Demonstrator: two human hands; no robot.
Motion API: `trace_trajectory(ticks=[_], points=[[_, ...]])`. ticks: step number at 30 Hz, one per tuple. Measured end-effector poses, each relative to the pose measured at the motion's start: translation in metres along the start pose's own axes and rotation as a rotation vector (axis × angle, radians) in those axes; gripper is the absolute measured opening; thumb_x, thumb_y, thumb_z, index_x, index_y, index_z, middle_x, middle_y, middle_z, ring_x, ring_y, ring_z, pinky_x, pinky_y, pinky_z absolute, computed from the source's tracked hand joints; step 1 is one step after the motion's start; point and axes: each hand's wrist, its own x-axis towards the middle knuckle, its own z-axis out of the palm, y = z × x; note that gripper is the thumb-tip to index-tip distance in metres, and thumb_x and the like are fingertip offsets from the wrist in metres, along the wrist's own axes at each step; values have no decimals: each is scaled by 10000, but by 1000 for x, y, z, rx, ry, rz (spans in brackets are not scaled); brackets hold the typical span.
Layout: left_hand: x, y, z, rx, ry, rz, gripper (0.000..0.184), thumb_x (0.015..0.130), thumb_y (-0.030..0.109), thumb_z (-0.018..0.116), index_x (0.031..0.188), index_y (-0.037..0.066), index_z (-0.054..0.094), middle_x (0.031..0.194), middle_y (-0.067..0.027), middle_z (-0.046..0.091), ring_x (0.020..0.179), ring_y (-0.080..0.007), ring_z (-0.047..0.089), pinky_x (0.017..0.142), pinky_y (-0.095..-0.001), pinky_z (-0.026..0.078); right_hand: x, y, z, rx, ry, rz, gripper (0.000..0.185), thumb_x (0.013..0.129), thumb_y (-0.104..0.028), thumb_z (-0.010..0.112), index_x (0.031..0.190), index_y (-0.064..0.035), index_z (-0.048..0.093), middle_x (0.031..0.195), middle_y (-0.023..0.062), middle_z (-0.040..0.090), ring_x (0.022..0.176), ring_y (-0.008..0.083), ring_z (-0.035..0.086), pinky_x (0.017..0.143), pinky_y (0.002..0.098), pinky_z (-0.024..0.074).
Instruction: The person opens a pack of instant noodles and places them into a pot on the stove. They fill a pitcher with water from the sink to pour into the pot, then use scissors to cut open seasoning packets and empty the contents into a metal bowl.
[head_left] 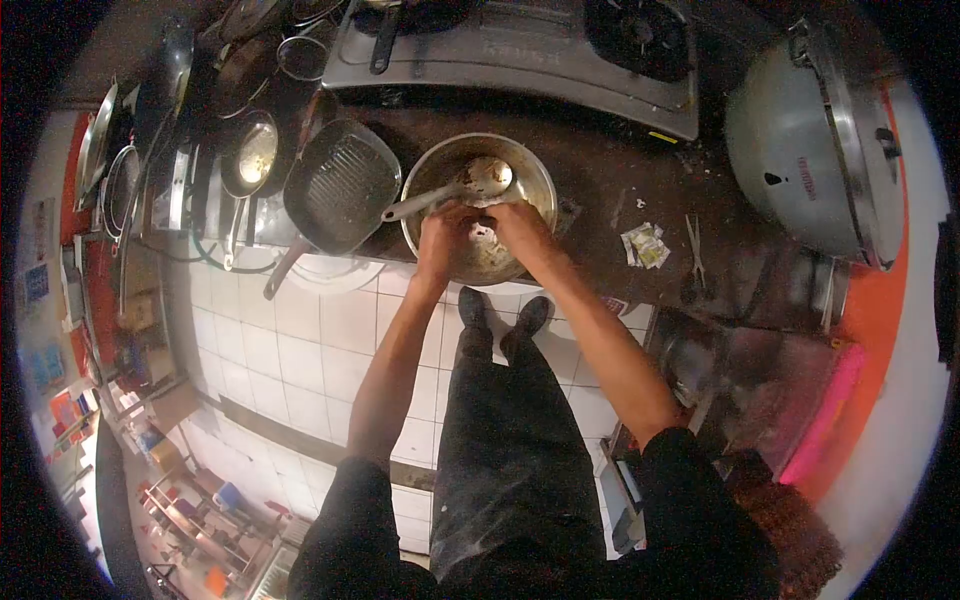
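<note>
A round metal bowl (545, 185) stands at the counter's front edge. Across its left rim rests a large spoon (430, 203), its stained head inside the bowl. Both hands are together over the bowl, just below the spoon. My left hand (448, 235) and my right hand (518, 228) have their fingers bent inward and pressed together. Something small and pale shows between them, too small to name. Below the hands, pale, lumpy food (487, 262) covers part of the bowl's bottom.
Left of the bowl lies a square grill pan (345, 185), with a smaller pan (256, 155) beyond. A stove (500, 50) stands behind. To the right are torn packets (645, 246), scissors (696, 255) and a big lidded pot (800, 150).
</note>
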Motion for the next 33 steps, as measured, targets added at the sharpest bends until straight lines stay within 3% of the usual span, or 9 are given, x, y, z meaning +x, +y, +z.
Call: trace_trajectory(ticks=[11, 13, 15, 18, 19, 26, 30, 32, 33], points=[[-14, -9, 22, -98, 124, -55, 159, 705, -67, 571, 779, 23, 679, 751, -102, 653, 659, -200, 649, 577, -293, 491, 8, 17, 23, 131, -45, 4, 191, 677, 44, 570, 848, 17, 651, 856, 181, 605, 872, 340, 587, 767, 414, 467], [-15, -17, 31, -472, 262, -201, 138, 720, -78, 573, 778, 5, 667, 754, -108, 661, 647, -187, 648, 575, -283, 496, 5, 18, 26, 208, -73, -11, 190, 667, 48, 570, 840, 25, 646, 847, 180, 600, 866, 341, 582, 762, 417, 464], [-18, -9, 29, -313, 240, -166, 134, 724, -83, 582, 787, 1, 664, 758, -108, 665, 656, -180, 648, 586, -280, 497, 0, 18, 31, 101, 103, -123, 187, 667, 52, 563, 836, 23, 638, 841, 178, 591, 858, 342, 574, 755, 423, 455], [-17, 7, 20, -111, 203, -114, 123, 725, -96, 595, 795, -13, 653, 769, -115, 670, 671, -167, 647, 605, -275, 496, -1, 18, 32, 34, 62, -83, 164, 670, 54, 558, 814, 19, 627, 844, 175, 593, 863, 346, 574, 766, 419, 454], [-19, 8, 18, -67, 184, -106, 117, 721, -103, 600, 794, -23, 644, 776, -122, 672, 677, -161, 645, 615, -273, 495, -1, 17, 38, 250, 87, 48, 149, 675, 56, 554, 804, 18, 621, 834, 174, 591, 869, 350, 574, 772, 414, 458], [-27, -2, 28, -281, 225, -79, 131, 698, -131, 577, 780, -45, 632, 742, -103, 652, 701, -139, 626, 647, -267, 493, -14, 1, 30, -63, 158, -107, 131, 694, 49, 539, 801, 30, 613, 864, 182, 588, 888, 335, 585, 769, 403, 478], [-34, 5, 38, -431, 321, -177, 171, 691, -136, 539, 790, -37, 638, 732, -75, 644, 704, -119, 602, 668, -252, 485, -16, -12, 23, -114, 77, -17, 180, 733, 7, 538, 887, 30, 630, 935, 191, 604, 940, 347, 598, 791, 412, 506], [-40, 19, 36, -326, 432, -183, 199, 685, -126, 521, 809, -34, 646, 744, -87, 656, 707, -114, 600, 676, -267, 496, -11, -10, 27, -195, -137, -3, 176, 748, -10, 536, 889, 24, 636, 950, 196, 615, 906, 356, 616, 783, 416, 512], [-42, 10, 35, -303, 359, -342, 201, 687, -102, 529, 827, -32, 654, 767, -96, 673, 705, -118, 606, 675, -280, 501, -11, -13, 24, -192, -146, 6, 176, 748, -10, 536, 889, 24, 636, 950, 196, 615, 906, 356, 616, 783, 416, 512]])
